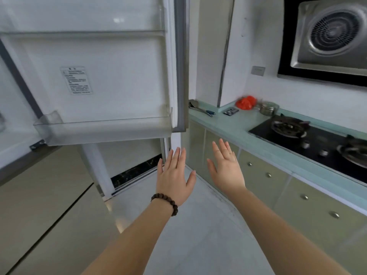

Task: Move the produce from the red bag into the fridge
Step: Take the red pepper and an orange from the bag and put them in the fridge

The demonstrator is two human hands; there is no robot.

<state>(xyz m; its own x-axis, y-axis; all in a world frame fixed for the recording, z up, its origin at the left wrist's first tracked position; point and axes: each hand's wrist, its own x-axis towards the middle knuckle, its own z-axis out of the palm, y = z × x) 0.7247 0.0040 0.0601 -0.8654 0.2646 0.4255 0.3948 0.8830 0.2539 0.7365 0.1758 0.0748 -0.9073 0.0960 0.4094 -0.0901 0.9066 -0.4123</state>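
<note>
red bag [245, 102]: upper right of frame, on counter [234, 126], well apart from both hands
nearer: right hand [226, 167]
grip: right hand and left hand [174, 175] both spread flat, empty
fridge door [103, 76]: open, upper left

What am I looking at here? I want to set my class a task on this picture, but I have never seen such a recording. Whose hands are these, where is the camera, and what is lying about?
There is no machine: a person wears one camera on the head, looking forward and down. The left hand, with a bead bracelet, and the right hand are both spread open and hold nothing. To the left stands the open fridge door, its shelves bare. To the right, a counter carries the red bag, a small steel pot, a ladle and a gas stove. The bag is untouched.
</note>
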